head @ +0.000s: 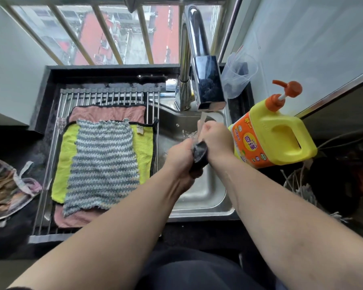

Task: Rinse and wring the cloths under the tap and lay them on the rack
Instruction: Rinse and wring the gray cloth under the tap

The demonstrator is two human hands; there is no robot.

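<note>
The dark cloth (200,155) is gripped by both hands (181,158) (216,139) under the tap (208,84); it should be twisted firmly over the sink (205,193).

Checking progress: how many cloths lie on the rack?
3, stacked: pink cloth lowest, yellow cloth over it, grey striped cloth on top. More may hide beneath.

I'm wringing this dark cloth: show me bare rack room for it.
Bare bars on the steel rod rack: the far strip beyond the pink cloth, a thin strip along its left edge. Crowded: the middle, grey striped cloth over lime cloth over pink.
</note>
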